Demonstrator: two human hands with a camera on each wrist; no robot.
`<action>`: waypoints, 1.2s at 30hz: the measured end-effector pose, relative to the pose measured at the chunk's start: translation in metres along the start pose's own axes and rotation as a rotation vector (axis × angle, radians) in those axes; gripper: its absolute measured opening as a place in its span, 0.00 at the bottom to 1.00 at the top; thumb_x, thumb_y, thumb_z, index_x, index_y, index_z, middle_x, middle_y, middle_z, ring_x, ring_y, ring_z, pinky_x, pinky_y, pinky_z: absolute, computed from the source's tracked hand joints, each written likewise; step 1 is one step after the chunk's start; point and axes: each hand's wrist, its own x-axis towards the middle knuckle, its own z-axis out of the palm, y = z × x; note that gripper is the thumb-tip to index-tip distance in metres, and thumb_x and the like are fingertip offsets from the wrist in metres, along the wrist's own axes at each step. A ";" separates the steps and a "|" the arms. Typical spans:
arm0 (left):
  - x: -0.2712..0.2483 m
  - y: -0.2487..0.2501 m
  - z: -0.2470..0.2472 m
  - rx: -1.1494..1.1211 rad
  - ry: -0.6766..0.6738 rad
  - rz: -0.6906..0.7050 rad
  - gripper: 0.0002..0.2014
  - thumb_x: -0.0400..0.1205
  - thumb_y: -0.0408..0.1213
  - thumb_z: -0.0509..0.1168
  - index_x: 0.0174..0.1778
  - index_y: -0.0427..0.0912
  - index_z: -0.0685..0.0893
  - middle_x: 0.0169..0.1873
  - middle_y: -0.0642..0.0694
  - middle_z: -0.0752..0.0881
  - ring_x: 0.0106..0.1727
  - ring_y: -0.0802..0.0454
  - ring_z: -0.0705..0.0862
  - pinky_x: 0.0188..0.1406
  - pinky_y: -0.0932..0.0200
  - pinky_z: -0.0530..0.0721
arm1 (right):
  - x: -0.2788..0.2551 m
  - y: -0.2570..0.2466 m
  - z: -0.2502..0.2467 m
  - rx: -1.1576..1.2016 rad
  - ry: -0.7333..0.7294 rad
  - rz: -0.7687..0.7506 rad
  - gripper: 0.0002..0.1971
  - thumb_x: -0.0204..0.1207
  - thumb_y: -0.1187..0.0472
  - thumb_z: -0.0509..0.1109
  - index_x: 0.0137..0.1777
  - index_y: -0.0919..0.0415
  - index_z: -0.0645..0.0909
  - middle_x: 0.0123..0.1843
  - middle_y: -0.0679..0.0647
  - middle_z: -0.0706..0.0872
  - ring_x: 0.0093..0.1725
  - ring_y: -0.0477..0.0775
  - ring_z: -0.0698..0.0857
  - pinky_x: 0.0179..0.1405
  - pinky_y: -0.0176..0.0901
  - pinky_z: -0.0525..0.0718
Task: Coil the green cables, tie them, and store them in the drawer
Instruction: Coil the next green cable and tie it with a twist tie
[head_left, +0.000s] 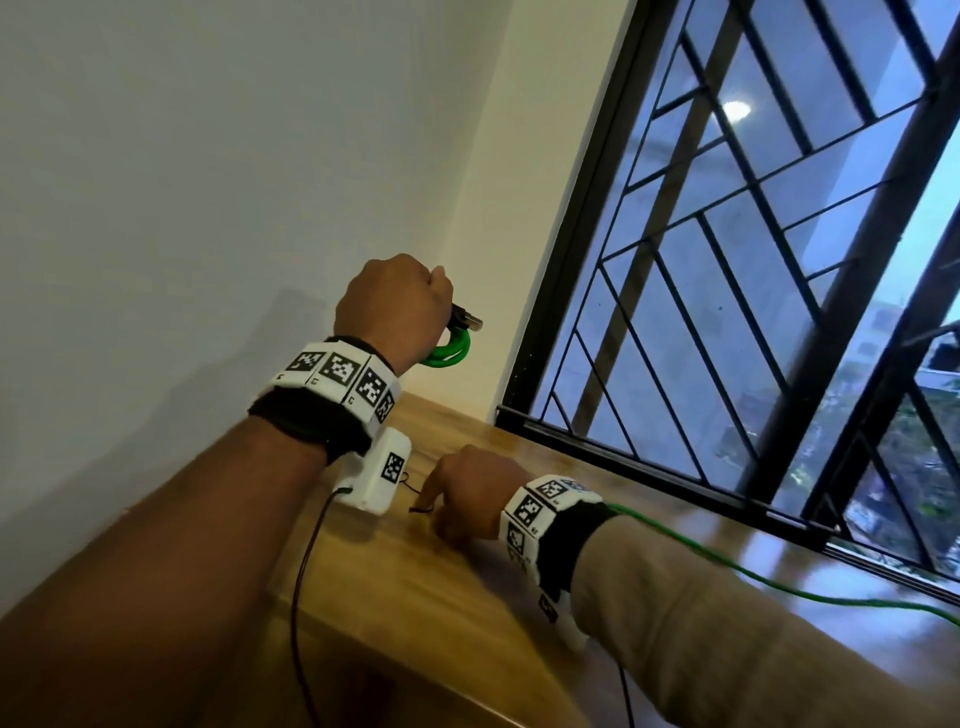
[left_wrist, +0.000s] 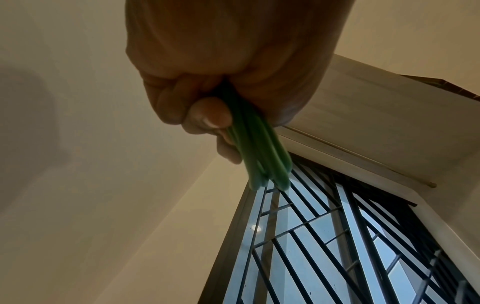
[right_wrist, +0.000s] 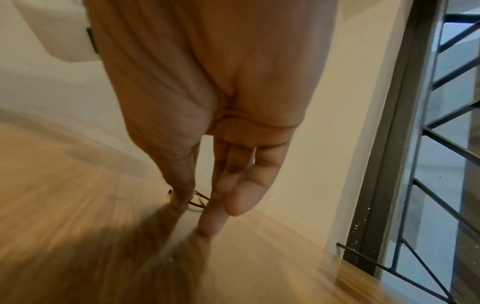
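Coiled green cable (head_left: 448, 352), clenched in raised left hand (head_left: 392, 306); right hand (head_left: 470, 493), fingers extended, reaching for thin dark tie (head_left: 415, 509) on wooden top (head_left: 415, 597); tying step, pinch tie next.

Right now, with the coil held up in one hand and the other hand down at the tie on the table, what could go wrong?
1. The left hand grips the coiled green cable in a fist alone, untied; if the grip eases, the loops may spring apart.
2. The thin black tie lies flat on the wooden table; the right hand reaches it with fingertips only, so it may slip away.
3. A loose green cable trails past the right forearm and could snag.
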 end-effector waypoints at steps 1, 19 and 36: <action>-0.002 0.000 0.003 -0.015 -0.002 0.000 0.26 0.89 0.48 0.54 0.29 0.38 0.82 0.24 0.43 0.79 0.26 0.46 0.76 0.25 0.57 0.65 | 0.000 -0.002 0.000 -0.009 0.020 0.009 0.15 0.73 0.56 0.80 0.60 0.44 0.92 0.56 0.49 0.91 0.52 0.57 0.89 0.54 0.53 0.92; -0.029 0.089 0.155 -0.186 -0.096 0.098 0.24 0.91 0.48 0.54 0.32 0.38 0.77 0.32 0.42 0.79 0.37 0.39 0.79 0.37 0.52 0.72 | -0.117 0.153 -0.032 0.179 0.613 0.300 0.10 0.67 0.47 0.80 0.34 0.50 0.85 0.32 0.43 0.88 0.37 0.45 0.87 0.39 0.48 0.88; -0.084 0.158 0.225 -0.111 -0.161 0.333 0.24 0.92 0.48 0.51 0.29 0.44 0.72 0.38 0.35 0.87 0.44 0.33 0.85 0.37 0.50 0.72 | -0.131 0.245 0.029 0.220 1.168 0.063 0.02 0.78 0.55 0.79 0.47 0.47 0.92 0.44 0.47 0.88 0.48 0.53 0.82 0.51 0.51 0.79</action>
